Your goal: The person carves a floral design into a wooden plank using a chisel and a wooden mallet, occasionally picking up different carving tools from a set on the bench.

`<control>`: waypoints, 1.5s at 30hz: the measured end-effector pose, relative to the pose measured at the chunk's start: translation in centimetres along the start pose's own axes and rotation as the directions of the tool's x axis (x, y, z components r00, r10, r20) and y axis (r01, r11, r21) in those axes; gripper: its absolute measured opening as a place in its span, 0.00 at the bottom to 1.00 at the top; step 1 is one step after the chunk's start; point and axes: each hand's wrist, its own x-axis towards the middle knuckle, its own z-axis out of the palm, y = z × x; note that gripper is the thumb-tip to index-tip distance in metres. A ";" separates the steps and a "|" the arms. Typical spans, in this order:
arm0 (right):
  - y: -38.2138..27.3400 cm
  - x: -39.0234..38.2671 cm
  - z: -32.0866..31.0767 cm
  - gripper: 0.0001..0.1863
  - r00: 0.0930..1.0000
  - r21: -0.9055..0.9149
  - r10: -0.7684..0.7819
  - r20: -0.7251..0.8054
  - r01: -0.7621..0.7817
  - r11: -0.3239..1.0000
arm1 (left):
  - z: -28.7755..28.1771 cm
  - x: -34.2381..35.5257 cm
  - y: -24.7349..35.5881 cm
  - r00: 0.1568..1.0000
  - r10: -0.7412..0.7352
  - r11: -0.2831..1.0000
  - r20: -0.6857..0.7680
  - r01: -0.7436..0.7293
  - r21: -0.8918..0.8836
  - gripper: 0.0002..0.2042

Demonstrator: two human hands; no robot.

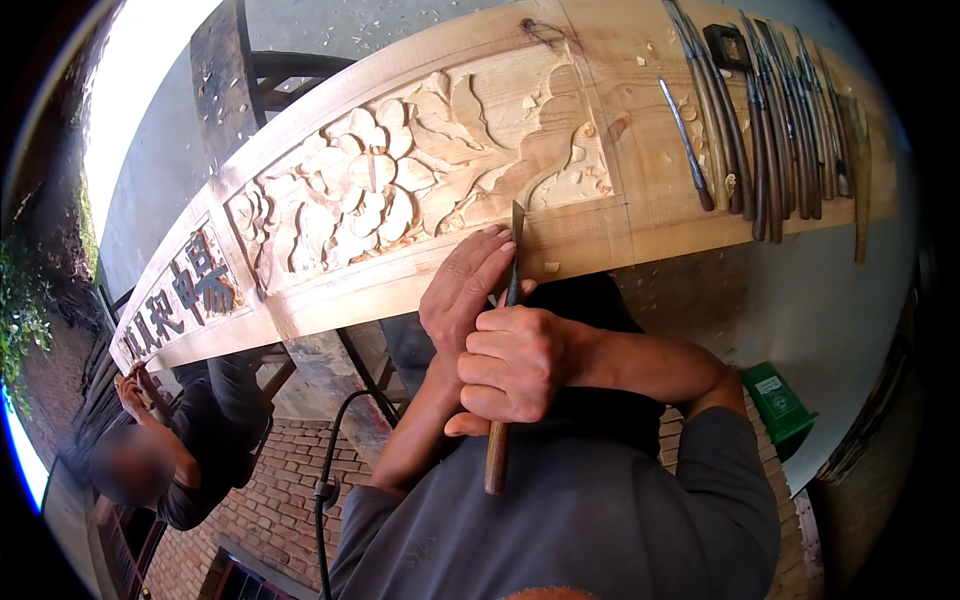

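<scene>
A carving chisel (496, 458) slants up from my right hand (514, 362), which is closed in a fist round its wooden handle. Its flat blade tip reaches the lower border of the carved panel. My left hand (466, 285) rests on the board's near edge, fingers pressed together against the chisel's metal shank; its thumb is mostly hidden. Under the blade lies a long pale wooden board (580, 245). Flowers and leaves in relief (370, 172) fill its middle panel, with dark carved characters (202, 272) to the left.
Several chisels and gouges (762, 150) lie in a row on the board's right end, beside a dark square block (727, 47). A single thin chisel (686, 145) lies apart. At far left, another person (190, 440) works at the board. A green bin (780, 408) stands right; a black cable (322, 490) hangs left.
</scene>
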 end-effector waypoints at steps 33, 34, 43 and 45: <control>2.4 -1.9 3.3 0.25 0.993 -0.092 -0.115 -0.015 0.113 0.989 | -8.6 -4.3 5.8 0.673 -0.613 0.365 0.413 0.705 -0.608 0.59; 2.4 -1.9 3.3 0.24 0.994 -0.091 -0.110 0.005 0.110 0.990 | -8.3 -4.5 6.3 0.702 -0.603 0.419 0.379 0.682 -0.599 0.60; 2.8 -1.8 4.2 0.21 0.995 -0.135 -0.104 0.006 0.104 0.985 | -8.2 -4.0 6.2 0.704 -0.623 0.453 0.341 0.680 -0.577 0.65; 2.8 -1.8 4.3 0.21 0.996 -0.139 -0.092 -0.003 0.091 0.986 | -8.1 -4.0 6.8 0.700 -0.633 0.439 0.331 0.677 -0.591 0.66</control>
